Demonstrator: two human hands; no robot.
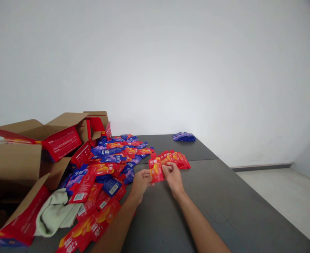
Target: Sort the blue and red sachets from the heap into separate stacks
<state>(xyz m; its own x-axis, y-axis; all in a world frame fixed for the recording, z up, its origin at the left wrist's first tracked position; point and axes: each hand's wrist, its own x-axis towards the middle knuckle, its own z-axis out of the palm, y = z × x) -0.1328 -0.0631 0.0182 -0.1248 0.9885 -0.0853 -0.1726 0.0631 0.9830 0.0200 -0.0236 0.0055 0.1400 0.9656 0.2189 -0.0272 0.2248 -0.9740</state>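
A red pouch [156,170] with orange fruit printed on it is held up between my two hands, its front towards me. My left hand [142,179] pinches its lower left edge. On the opposite edge, the thumb and fingers of my right hand [172,174] are closed on it. Just behind and to the right lies an overlapping row of red pouches [181,160]. To the left of my hands spreads a loose heap of red and blue pouches [110,168], some face down with barcodes showing.
Open red cardboard boxes [62,143] crowd the table's left side, with another open box [20,211] nearer me. A pale green cloth [56,214] lies against the heap. At the far right sits a stack of blue pouches [184,137]. The dark table [223,207] ends along a slanting right edge.
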